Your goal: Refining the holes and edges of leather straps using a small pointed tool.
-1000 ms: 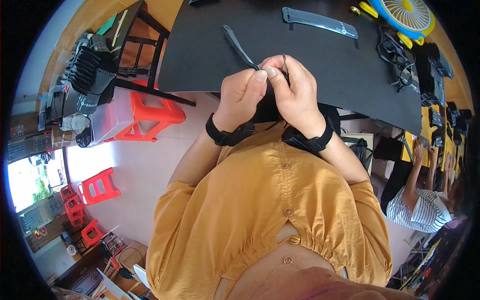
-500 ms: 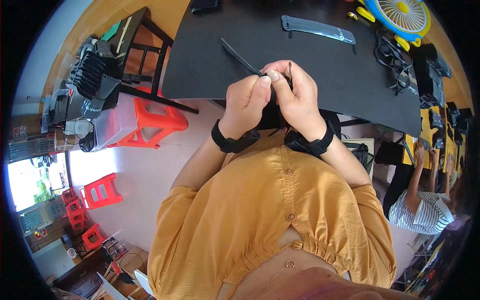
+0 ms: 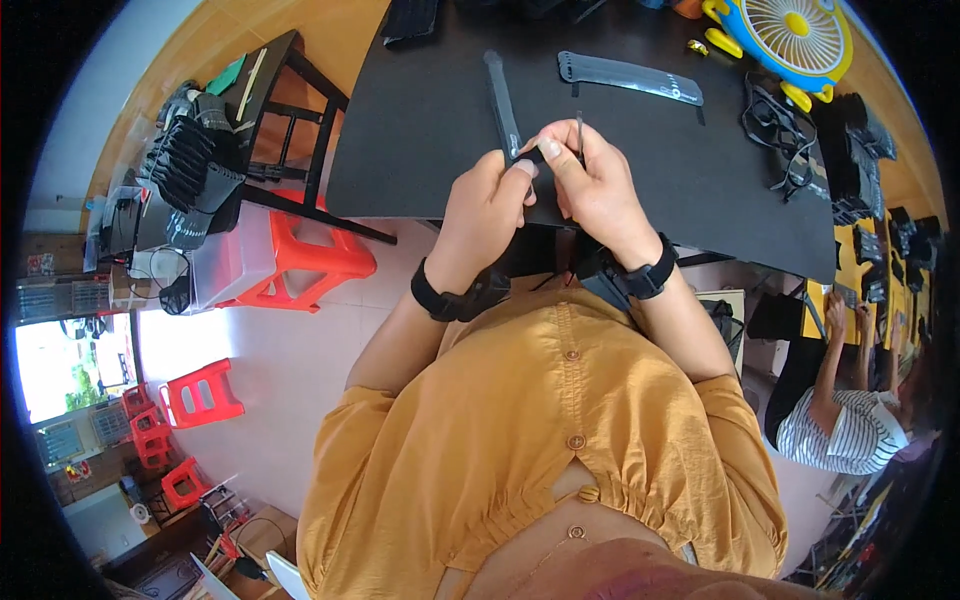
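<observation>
Over the near edge of the black table I hold a dark grey flat strip [image 3: 501, 100] with a rounded far end, which points away and slightly left. My left hand [image 3: 485, 205] is closed, its thumb and fingers pinching the strip's near end. Close against it, my right hand [image 3: 597, 185] pinches a black part at that end between thumb and forefinger. A thin dark, pointed piece [image 3: 580, 132] sticks up from the right hand's fingers; its kind is unclear. Farther off lies a similar flat grey strip [image 3: 632, 78] with a short black tab beneath it.
On the black table [image 3: 420, 150] are a blue and yellow fan [image 3: 795, 35], tangled black straps [image 3: 785, 130] and dark pieces at the far edge. Red stools [image 3: 310, 255] stand on the left, by a side table with stacked black parts [image 3: 185, 165]. A person in stripes [image 3: 840, 425] works at right.
The strip has turned from edge-on to showing its flat face, and its far end has swung rightward and farther away. My left wrist has shifted slightly left and down.
</observation>
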Motion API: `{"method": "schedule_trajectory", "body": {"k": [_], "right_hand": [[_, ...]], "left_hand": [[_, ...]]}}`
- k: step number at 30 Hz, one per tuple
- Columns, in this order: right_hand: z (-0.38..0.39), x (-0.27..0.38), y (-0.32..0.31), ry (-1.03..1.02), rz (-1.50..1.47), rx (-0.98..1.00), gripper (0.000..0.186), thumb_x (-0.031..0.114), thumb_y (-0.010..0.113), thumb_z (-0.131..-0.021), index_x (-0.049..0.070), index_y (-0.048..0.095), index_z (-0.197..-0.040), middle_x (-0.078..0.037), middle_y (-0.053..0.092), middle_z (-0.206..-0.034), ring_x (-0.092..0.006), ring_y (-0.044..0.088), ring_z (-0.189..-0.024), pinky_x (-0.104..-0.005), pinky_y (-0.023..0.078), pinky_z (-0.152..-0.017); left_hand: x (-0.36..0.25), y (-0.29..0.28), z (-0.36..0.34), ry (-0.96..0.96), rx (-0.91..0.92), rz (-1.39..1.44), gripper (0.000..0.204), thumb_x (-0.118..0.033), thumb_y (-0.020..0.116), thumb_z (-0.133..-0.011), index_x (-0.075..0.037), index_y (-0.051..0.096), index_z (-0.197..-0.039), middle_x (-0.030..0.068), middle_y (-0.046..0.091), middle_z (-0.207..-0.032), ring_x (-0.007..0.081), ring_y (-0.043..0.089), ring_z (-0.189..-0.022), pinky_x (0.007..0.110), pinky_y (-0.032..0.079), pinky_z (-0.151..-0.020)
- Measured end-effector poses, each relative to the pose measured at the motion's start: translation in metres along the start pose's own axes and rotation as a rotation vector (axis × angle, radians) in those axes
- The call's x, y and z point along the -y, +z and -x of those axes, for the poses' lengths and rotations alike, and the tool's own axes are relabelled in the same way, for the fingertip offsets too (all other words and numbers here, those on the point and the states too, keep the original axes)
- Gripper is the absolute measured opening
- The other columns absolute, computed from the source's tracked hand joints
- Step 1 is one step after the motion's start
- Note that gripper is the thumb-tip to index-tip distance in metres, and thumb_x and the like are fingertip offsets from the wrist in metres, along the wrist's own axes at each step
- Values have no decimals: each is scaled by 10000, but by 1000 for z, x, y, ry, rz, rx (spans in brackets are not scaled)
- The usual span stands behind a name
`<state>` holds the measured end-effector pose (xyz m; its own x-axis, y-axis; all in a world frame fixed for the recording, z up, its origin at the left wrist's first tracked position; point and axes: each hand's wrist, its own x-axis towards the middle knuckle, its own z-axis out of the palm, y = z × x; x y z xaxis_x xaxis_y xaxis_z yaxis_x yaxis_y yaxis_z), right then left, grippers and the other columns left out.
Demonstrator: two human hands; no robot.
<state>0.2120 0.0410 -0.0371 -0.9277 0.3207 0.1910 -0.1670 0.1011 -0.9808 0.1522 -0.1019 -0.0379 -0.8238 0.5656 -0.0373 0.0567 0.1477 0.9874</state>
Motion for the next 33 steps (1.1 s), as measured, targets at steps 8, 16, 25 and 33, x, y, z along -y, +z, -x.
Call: {"method": "schedule_trajectory", "body": {"k": [8, 16, 25, 33], "right_hand": [[2, -2, 11, -477, 301, -20, 297, 114, 658, -899, 79, 676, -1194, -105, 708, -1127, -183, 675, -934, -279, 531, -779], [-13, 33, -13, -102, 2, -287, 179, 201, 639, -957, 49, 735, -964, -30, 723, -904, -46, 570, -606, -200, 438, -528], [-4, 44, -19, -2, -215, -42, 219, 248, 529, -1025, 42, 595, -1059, -56, 678, -773, -24, 473, -457, -158, 355, -407], [23, 30, -3, -52, -243, 116, 202, 168, 660, -945, 53, 661, -1111, -16, 662, -837, -60, 581, -601, -196, 472, -544]], "left_hand": [[3, -6, 11, 255, 21, -8, 238, -183, 484, -1017, 4, 547, -884, 28, 532, -627, 94, 511, -517, 267, 407, -480], [0, -14, 34, 253, 332, -160, 213, -153, 447, -1036, 1, 581, -972, -9, 498, -634, 67, 456, -514, 233, 378, -478], [-5, -8, 17, 48, 279, 71, 295, -154, 490, -1021, 24, 510, -1256, 67, 671, -937, 101, 627, -801, 266, 519, -713], [-11, 0, -4, 89, 249, 296, 325, -153, 467, -1018, 9, 472, -1300, 60, 600, -1071, 91, 594, -888, 233, 494, -785]]}}
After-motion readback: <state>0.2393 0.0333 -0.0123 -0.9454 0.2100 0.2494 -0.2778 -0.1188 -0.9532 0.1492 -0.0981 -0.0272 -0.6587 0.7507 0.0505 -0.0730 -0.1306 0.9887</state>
